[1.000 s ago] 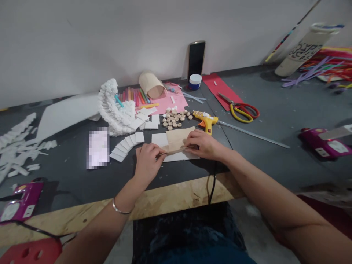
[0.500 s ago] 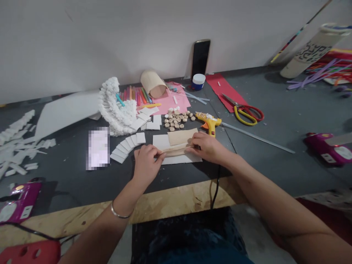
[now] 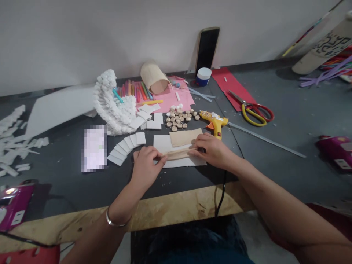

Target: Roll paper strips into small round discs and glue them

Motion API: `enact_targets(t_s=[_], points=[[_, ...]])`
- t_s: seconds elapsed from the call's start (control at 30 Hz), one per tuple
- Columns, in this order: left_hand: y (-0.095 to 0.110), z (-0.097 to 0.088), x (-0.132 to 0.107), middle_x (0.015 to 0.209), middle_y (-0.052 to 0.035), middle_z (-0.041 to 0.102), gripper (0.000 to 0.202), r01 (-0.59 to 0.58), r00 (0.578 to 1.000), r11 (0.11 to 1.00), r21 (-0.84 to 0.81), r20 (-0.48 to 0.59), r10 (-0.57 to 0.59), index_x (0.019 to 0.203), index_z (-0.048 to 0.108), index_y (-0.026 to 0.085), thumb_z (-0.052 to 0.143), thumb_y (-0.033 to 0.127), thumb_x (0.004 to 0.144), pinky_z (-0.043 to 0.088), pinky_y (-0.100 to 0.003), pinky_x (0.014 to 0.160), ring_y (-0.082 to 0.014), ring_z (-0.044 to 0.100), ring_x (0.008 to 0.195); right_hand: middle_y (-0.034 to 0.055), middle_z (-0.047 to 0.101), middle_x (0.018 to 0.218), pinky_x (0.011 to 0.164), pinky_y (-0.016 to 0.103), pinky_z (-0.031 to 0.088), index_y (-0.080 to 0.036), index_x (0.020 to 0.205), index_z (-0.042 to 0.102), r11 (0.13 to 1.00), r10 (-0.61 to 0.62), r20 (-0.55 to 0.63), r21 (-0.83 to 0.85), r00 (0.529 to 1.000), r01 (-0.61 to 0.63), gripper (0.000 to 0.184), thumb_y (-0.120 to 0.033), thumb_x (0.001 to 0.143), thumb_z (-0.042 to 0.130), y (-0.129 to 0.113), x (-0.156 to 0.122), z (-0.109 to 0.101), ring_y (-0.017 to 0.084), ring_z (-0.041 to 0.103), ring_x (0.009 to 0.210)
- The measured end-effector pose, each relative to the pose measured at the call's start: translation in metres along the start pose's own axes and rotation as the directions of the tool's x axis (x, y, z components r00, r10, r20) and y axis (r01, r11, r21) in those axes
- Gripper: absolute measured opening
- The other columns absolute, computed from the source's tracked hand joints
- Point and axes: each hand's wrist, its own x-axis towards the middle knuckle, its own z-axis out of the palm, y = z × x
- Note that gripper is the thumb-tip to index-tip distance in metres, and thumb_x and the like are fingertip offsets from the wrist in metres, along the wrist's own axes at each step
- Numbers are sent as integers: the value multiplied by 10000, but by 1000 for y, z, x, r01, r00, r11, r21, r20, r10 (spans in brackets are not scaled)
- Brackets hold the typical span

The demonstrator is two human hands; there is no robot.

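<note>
Hands closing on both ends of a narrow rolled strip of beige paper [image 3: 178,154]: left hand [image 3: 145,169] pinching the strip's left end between thumb and fingertips, a thin metal bangle [image 3: 114,222] circling that wrist; right hand [image 3: 213,151], fingers held close together, bearing down on the right end. Long axis running crosswise, left to right, rising slightly toward the right, and strip resting on a smooth white rectangular card [image 3: 162,143], close to its lower edge. Just above, a flat beige paper sheet [image 3: 185,137] lying on the same card, nearly parallel to the strip.

Beyond the right hand, a yellow-and-orange plastic hot glue gun [image 3: 216,124] lying on its side near a long thin metal ruler [image 3: 266,139]. Above the card, small round wooden discs [image 3: 178,119] clustering on a dark grey tabletop [image 3: 68,183]. To the left, small white foam squares [image 3: 126,145] fanning out in an overlapping arc beside a ruffled white foam curve [image 3: 110,106]. Farther back, a beige paper tube [image 3: 154,79] lying on a pink paper sheet [image 3: 176,102], and yellow-and-red-handled scissors [image 3: 251,114] resting partly on a red paper sheet [image 3: 231,88].
</note>
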Motion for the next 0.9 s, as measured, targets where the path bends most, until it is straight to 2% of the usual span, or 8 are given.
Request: enact_targets(t_s=[0.3,0.6,0.9], points=[[2,-1,1,773,5,624,263,18,1000,999,31,18,-18,661,570,194,641,363,850,322,-377,793,-191,552,836,70,584,764,694,327,412,-184,661,574,989,139,-13,-51,990,-140,291,-380,870,624,-6,-1,3,202,507,756],[-1,0,1,787,-9,626,264,-3,1000,996,86,16,1,698,578,200,576,377,894,316,-391,812,-204,547,850,75,591,768,695,330,417,-183,671,586,989,148,3,-27,989,-148,311,-385,907,564,-8,0,1,198,522,747],[3,2,4,744,6,584,281,9,1000,993,122,-2,-9,638,515,194,629,330,856,313,-379,783,-197,550,827,58,563,762,679,314,418,-184,660,553,975,216,-35,-35,976,-218,285,-377,852,640,-9,1,1,182,527,730]])
